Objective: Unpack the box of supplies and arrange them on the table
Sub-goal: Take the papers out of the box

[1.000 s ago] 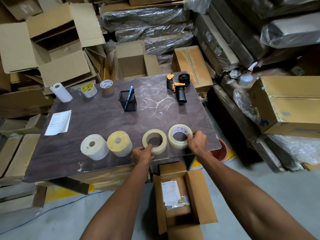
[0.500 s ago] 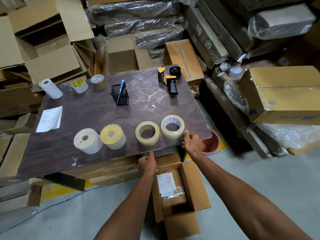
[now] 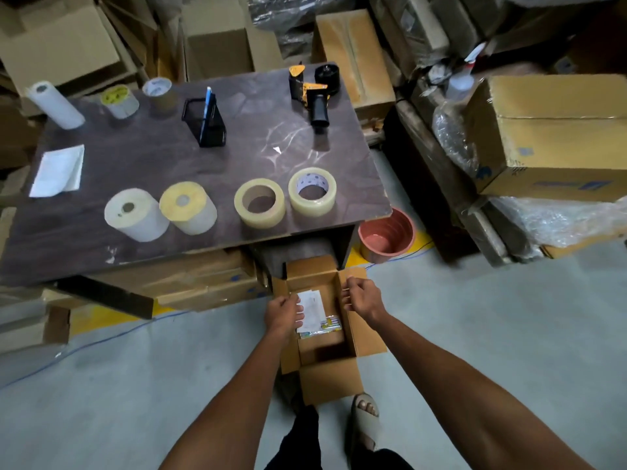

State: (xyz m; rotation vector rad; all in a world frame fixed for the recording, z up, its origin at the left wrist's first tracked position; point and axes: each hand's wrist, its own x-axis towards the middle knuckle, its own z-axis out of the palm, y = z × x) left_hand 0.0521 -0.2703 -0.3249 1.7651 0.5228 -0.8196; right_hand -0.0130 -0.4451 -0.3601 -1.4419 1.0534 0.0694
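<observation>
An open cardboard box (image 3: pixel 359 337) stands on the floor in front of the table. Inside lie a white paper slip (image 3: pixel 314 305) and a clear packet of colourful items (image 3: pixel 324 326). My left hand (image 3: pixel 283 313) hovers over the box's left side, its fingers loosely curled beside the slip. My right hand (image 3: pixel 361 298) is over the right wall, fingers loosely curled and holding nothing. On the dark table (image 3: pixel 203 154), a white roll (image 3: pixel 135 213), a yellow roll (image 3: pixel 188 206) and two tape rolls (image 3: pixel 259 201) (image 3: pixel 312 191) stand in a row.
Farther back on the table are a tape dispenser (image 3: pixel 312 93), a black pen holder (image 3: pixel 205 122), a paper sheet (image 3: pixel 59 171), a white roll (image 3: pixel 54 105) and two small tapes (image 3: pixel 120 100). A pink bowl (image 3: pixel 386 234) sits on the floor to the right. Stacked cartons surround the table.
Both hands let go of the two tape rolls on the table and dropped down to the open box on the floor. The view tilted down.
</observation>
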